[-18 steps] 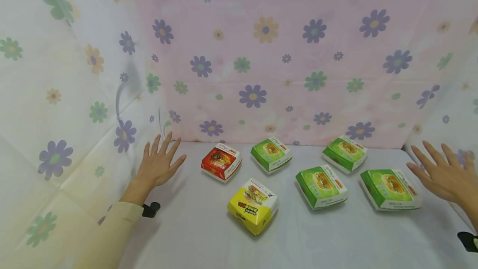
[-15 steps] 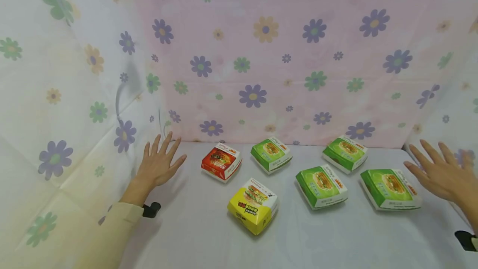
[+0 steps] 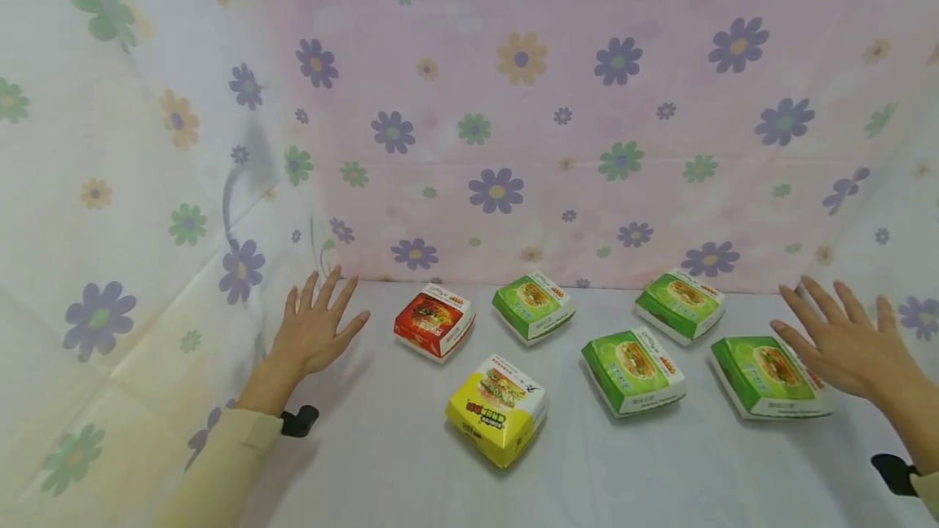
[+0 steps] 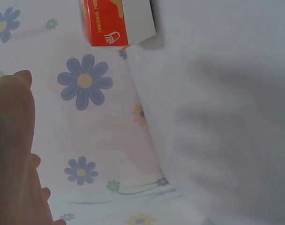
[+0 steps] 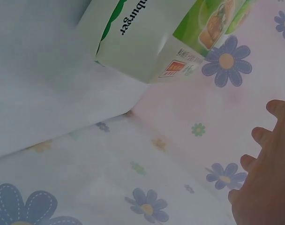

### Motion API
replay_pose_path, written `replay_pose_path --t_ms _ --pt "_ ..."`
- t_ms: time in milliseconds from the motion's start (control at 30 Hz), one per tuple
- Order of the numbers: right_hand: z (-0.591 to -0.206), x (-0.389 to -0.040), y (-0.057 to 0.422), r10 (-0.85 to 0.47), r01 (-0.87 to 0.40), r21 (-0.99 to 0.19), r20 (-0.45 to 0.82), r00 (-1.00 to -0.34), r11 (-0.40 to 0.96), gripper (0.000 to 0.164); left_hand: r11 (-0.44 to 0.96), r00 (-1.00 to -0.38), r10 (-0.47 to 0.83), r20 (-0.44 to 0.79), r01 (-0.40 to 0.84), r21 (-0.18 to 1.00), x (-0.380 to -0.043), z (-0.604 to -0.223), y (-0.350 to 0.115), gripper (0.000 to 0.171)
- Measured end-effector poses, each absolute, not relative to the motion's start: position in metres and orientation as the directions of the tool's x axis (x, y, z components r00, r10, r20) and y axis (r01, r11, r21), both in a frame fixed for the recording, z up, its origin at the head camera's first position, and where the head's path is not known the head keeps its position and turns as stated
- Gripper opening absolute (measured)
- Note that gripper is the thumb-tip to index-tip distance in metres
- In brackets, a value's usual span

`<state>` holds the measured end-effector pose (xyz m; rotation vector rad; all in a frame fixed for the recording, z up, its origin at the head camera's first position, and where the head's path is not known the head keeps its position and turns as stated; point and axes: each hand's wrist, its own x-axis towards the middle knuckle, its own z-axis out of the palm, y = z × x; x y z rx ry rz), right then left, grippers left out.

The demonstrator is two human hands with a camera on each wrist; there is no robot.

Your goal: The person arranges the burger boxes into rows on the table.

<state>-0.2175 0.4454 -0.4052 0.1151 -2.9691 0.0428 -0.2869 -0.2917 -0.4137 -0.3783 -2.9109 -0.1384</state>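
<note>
My left hand (image 3: 311, 334) hovers at the table's left side, fingers spread, holding nothing. Nearest to it lies a red burger box (image 3: 435, 322), whose corner also shows in the left wrist view. At the right, my right hand (image 3: 851, 341) is spread out too; its thumb side overlaps the right edge of a green burger box (image 3: 763, 377) in the head view. That box's white side, printed "hamburger" in part, fills the top of the right wrist view. A yellow-and-white burger box (image 3: 497, 410) sits at front centre.
Further green boxes lie about: one at the back centre (image 3: 533, 306), one at the back right (image 3: 680, 305) and one right of centre (image 3: 633, 371). All rest on a white tabletop (image 3: 381, 463). A flowered cloth (image 3: 557, 129) hangs behind and at both sides.
My right hand has moved left, from beside the rightmost green box to overlapping its edge. The left hand has barely shifted. The boxes stay put, with the head view tilting slightly.
</note>
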Motion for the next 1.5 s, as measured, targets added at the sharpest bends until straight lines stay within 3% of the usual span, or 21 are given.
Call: replay_pose_path --t_ms 733,1167,1500 --pt "-0.398 -0.218 0.398 -0.175 -0.183 -0.034 0.166 -0.97 0.982 0.074 0.947 -0.933 0.268 0.242 0.301 0.111 -0.284 -0.415 -0.275 0.077" --pt "-0.391 -0.218 0.368 -0.295 -0.294 0.046 0.275 -0.915 0.955 0.074 0.933 -0.915 0.289 0.282 0.335 0.132 -0.283 -0.414 -0.267 0.077" --pt "-0.387 -0.213 0.344 -0.316 -0.326 0.017 0.298 -0.901 0.945 0.072 0.919 -0.896 0.302 0.325 0.364 0.15 -0.278 -0.413 -0.26 0.075"
